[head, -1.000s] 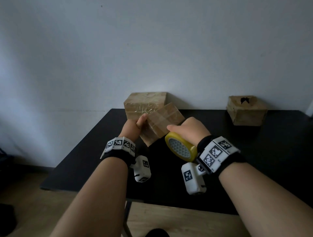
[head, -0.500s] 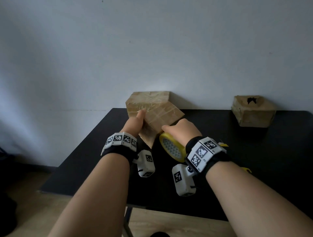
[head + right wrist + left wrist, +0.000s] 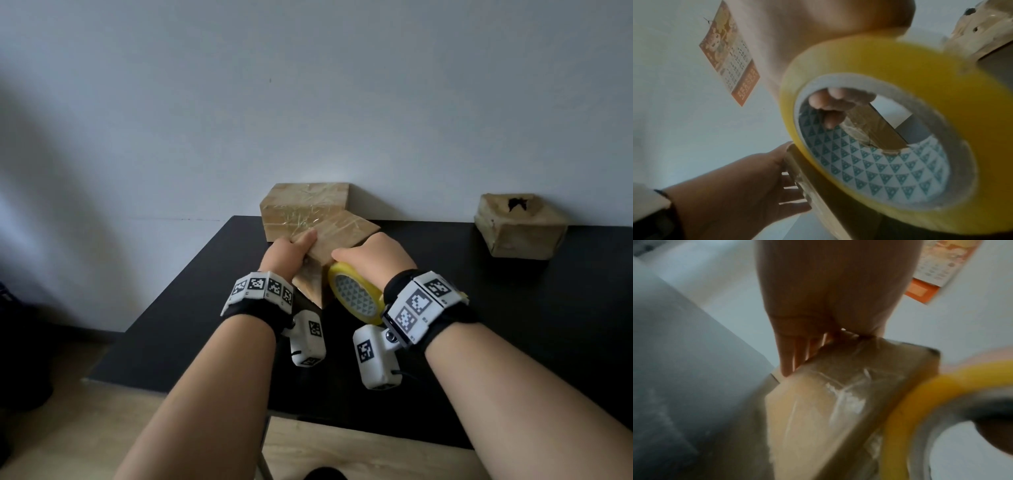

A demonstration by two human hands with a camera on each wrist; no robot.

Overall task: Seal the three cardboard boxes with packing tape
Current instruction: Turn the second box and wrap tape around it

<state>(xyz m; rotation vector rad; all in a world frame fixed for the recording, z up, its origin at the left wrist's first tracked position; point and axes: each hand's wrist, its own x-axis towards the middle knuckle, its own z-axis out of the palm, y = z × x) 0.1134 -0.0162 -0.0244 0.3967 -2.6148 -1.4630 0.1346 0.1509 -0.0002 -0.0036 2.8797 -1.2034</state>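
Observation:
My left hand (image 3: 291,251) grips a small taped cardboard box (image 3: 337,231), thumb on its top face and fingers (image 3: 789,356) along its left side. The box (image 3: 818,410) is tilted, one corner pointing towards me, just in front of a second, tape-wrapped box (image 3: 301,205) at the wall. In my right hand (image 3: 373,260) is a yellow packing tape roll (image 3: 356,298), with fingers (image 3: 830,104) hooked through its core. The roll (image 3: 890,78) lies against the held box's near right side. A third box (image 3: 520,226) with a dark hole in its top stands at the back right.
The black table (image 3: 513,325) ends near me at a front edge, with wooden floor (image 3: 68,411) below. A white wall rises right behind the boxes. A calendar (image 3: 731,53) hangs on that wall.
Both hands have carried the tilted box and the tape roll a little farther from me, up against the rear box. The grips look the same.

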